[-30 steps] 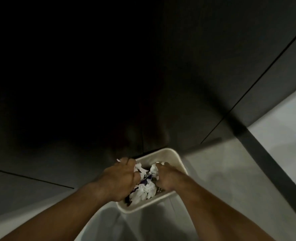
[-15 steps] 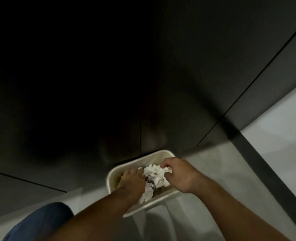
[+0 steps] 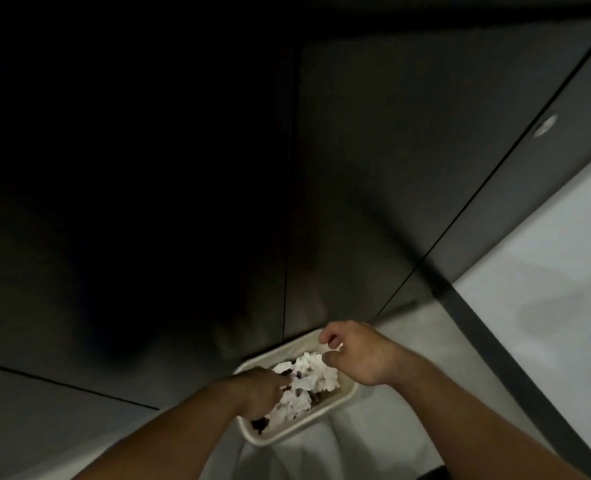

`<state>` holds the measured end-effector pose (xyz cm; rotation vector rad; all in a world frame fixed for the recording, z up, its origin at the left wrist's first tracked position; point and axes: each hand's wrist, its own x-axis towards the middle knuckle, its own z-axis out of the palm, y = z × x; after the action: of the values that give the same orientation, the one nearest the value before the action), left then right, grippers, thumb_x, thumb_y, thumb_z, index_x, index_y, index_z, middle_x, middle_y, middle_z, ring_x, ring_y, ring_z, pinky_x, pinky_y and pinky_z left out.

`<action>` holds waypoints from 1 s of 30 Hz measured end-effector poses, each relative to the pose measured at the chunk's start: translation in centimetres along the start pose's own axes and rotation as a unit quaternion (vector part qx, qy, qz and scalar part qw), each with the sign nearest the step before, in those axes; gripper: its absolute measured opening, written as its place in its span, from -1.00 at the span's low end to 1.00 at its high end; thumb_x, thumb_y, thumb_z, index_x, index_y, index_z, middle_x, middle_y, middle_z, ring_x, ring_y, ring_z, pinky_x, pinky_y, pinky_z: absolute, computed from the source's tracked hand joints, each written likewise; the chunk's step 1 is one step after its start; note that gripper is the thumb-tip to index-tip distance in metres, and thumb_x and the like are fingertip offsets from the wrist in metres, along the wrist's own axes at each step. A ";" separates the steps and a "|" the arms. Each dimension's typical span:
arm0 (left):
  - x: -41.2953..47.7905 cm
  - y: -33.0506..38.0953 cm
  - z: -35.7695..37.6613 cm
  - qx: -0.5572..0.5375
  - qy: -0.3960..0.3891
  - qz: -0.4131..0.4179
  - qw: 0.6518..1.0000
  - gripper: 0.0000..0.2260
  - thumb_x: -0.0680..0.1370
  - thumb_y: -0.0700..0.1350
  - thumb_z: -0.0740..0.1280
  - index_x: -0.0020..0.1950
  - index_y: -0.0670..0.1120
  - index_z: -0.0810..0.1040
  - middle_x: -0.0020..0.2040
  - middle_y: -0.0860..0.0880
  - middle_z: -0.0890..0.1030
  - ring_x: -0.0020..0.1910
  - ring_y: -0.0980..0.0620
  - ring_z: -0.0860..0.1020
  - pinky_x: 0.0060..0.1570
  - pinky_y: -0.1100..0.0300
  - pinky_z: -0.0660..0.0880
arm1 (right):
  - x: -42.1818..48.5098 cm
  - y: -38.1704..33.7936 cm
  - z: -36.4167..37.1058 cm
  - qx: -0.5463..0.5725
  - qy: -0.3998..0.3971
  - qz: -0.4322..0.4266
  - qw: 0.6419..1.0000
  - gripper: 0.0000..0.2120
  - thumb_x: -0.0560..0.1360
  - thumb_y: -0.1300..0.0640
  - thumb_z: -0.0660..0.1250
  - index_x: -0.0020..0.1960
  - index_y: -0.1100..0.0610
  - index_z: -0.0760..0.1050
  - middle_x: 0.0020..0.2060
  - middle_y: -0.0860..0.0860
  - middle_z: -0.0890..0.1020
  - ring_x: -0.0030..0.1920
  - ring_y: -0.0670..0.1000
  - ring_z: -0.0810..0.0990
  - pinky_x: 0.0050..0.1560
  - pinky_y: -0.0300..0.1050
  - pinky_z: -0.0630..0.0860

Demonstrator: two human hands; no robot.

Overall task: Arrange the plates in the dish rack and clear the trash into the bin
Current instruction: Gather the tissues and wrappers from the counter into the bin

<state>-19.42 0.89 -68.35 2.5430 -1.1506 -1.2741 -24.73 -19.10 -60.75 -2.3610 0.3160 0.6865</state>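
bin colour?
Cream-white bin, seen best in the head view, the only one. Crumpled white paper with dark scraps fills it.

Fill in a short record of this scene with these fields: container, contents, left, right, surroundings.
container: white bin, standing on the pale floor
contents: crumpled white paper and some dark scraps
left: left hand is inside the bin against the paper, fingers partly hidden
right: right hand is above the far rim, fingers loosely curled, holding nothing
surroundings: dark cabinet panels behind the bin
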 end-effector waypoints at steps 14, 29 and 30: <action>-29.8 17.3 -27.2 0.046 0.308 0.112 0.944 -0.60 0.52 0.24 0.00 -0.05 0.05 0.53 -0.11 0.10 0.52 -0.17 0.12 0.52 -0.14 0.12 0.49 | -21.1 -17.9 -22.5 0.037 0.134 -0.119 0.983 -0.93 0.52 0.04 0.39 -0.02 -0.11 0.59 -0.15 -0.14 0.64 -0.14 -0.19 0.61 -0.05 -0.16 0.60; -38.9 18.1 -37.6 0.044 0.423 0.057 0.903 -0.78 0.60 0.10 0.18 -0.02 0.03 0.56 -0.10 0.11 0.54 -0.13 0.13 0.51 -0.10 0.13 0.48 | -23.9 -26.6 -31.5 -0.061 0.169 -0.127 0.975 -0.91 0.55 -0.02 0.37 0.05 -0.10 0.54 -0.03 -0.13 0.53 -0.08 -0.16 0.54 -0.04 -0.16 0.54; -38.7 17.6 -38.1 0.048 0.427 0.055 0.901 -0.79 0.60 0.09 0.19 -0.01 0.03 0.56 -0.09 0.10 0.54 -0.12 0.12 0.52 -0.09 0.14 0.48 | -23.1 -27.0 -31.6 -0.077 0.176 -0.119 0.974 -0.89 0.56 -0.02 0.36 0.07 -0.08 0.54 -0.02 -0.12 0.52 -0.08 -0.15 0.52 -0.04 -0.15 0.53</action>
<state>-17.08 3.98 -11.43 2.5618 -1.0985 -0.0014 -21.13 -18.05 -13.31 -2.6119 0.1288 0.1812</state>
